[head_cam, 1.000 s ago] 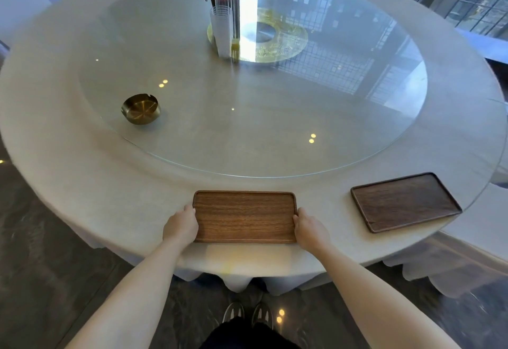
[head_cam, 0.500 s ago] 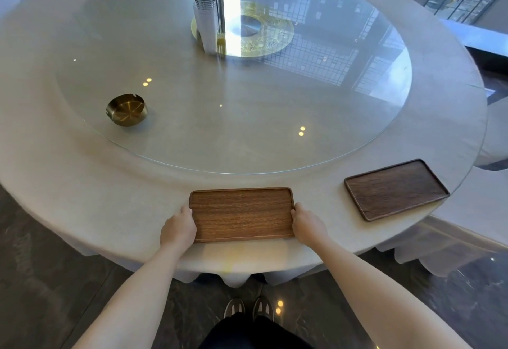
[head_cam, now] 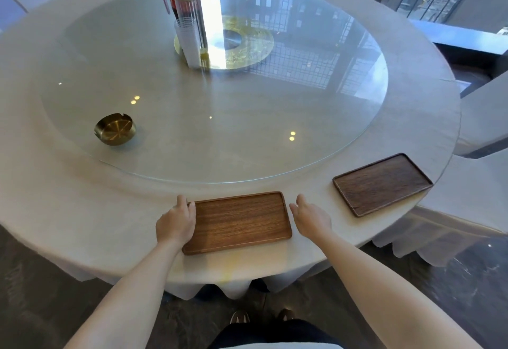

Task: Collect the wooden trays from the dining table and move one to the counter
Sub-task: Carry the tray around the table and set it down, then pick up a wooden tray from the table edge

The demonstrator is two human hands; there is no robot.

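A light brown wooden tray (head_cam: 239,222) lies flat on the round dining table (head_cam: 68,197), near its front edge. My left hand (head_cam: 176,223) rests against the tray's left end, fingers curled over the rim. My right hand (head_cam: 310,218) hovers just off the tray's right end, fingers apart, with a small gap to the wood. A darker wooden tray (head_cam: 382,183) lies further right on the table rim, untouched.
A glass turntable (head_cam: 220,128) covers the table's middle, carrying a brass ashtray (head_cam: 115,128), a pitcher (head_cam: 189,10) and a stack of clear cups (head_cam: 189,43). White-covered chairs (head_cam: 483,117) stand at the right. Dark floor lies below the tablecloth.
My right hand has come off the tray's right end and opened. The left hand stays at the left end. The tray has turned slightly; the camera has shifted.
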